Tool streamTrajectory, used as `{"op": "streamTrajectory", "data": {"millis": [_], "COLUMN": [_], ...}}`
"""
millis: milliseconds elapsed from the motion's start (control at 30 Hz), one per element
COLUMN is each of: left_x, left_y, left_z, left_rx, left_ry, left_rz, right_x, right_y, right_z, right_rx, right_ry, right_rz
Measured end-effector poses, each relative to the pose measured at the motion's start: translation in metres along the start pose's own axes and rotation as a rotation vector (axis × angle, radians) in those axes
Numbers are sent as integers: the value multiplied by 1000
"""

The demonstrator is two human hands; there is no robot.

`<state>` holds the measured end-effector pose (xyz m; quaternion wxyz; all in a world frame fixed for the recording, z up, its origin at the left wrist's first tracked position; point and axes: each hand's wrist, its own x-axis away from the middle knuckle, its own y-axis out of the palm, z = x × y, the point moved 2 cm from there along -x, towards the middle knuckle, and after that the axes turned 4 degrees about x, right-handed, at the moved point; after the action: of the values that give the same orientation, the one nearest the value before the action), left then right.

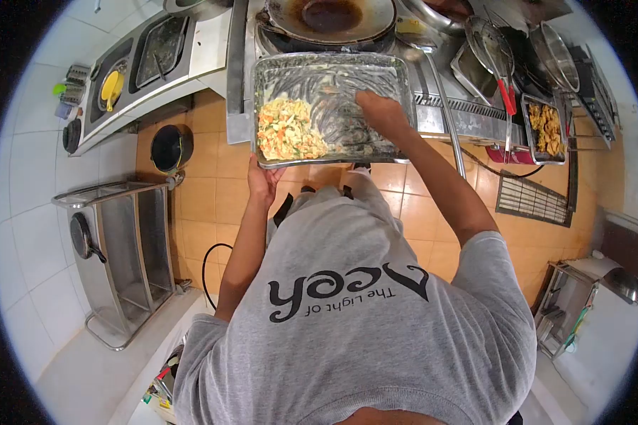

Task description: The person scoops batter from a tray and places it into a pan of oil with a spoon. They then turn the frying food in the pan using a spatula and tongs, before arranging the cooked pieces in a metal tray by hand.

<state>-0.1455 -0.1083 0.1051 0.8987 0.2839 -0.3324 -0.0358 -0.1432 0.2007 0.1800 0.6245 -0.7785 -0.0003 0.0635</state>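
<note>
1. The metal tray [312, 76] is straight in front of the person, just this side of the wok [329, 15]; whether the stove edge takes any of its weight I can't tell.
2. The left hand [263, 181] has the near left corner, fingers closed on it from below. The right hand [381, 113] is over the smeared right part, fingers bent down and in; from here I can't tell how far open they are, or whether they pinch anything.
3. To do this well, I'd have the left hand hold that corner firm and level, since the mixed food [287, 131] all sits on that side and its weight could tip the tray.
4. The right hand looks to be working the smear; light, flat strokes towards the heap would suit, with little push on the far rim.
5. My count: two hands, one tray between them, one heap, its bits too mingled to number. Around them: one wok, one smaller tray [563, 127] of browned pieces, two red handles [507, 99] side by side, one black pot [169, 149], one small frying pan [81, 234].
</note>
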Motion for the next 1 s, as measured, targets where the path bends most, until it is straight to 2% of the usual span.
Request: {"op": "streamTrajectory", "data": {"millis": [100, 200, 300, 400, 500, 567, 633, 733, 833, 933, 1000], "left_x": [-1, -6, -4, -5, -8, -10, -13, -11, -13, -15, -16], "left_y": [5, 6, 15, 17, 15, 12, 9, 12, 10, 8, 10], "left_z": [8, 18, 29, 28, 26, 24, 22, 24, 24, 23, 24], "left_rx": [-57, -135, -200, -181, -178, -173, -157, -149, -141, -115, -96], "left_ry": [2, -1, -37, -37, -17, -7, -5, -3, -9, -8, -13], "left_rz": [13, 65, 15, 16, 23, 35, 48, 70, 68, 47, 36], "right_x": [11, 40, 65, 91, 113, 112, 107, 81, 64, 52, 39], "right_y": [11, -5, -33, -47, -33, -30, -20, -8, -15, 3, 20], "right_z": [-7, -15, 3, 17, 6, -25, -50, -80, -100, -95, -85], "right_rx": [-29, -11, -12, 130, 159, 43, -133, -127, -147, -196, -384], "right_ry": [-250, -401, -225, 37, 82, 225, 167, 218, 151, 59, 62], "right_rz": [-68, -305, -273, -238, -226, -379, -188, -347, -418, -372, -369]}}
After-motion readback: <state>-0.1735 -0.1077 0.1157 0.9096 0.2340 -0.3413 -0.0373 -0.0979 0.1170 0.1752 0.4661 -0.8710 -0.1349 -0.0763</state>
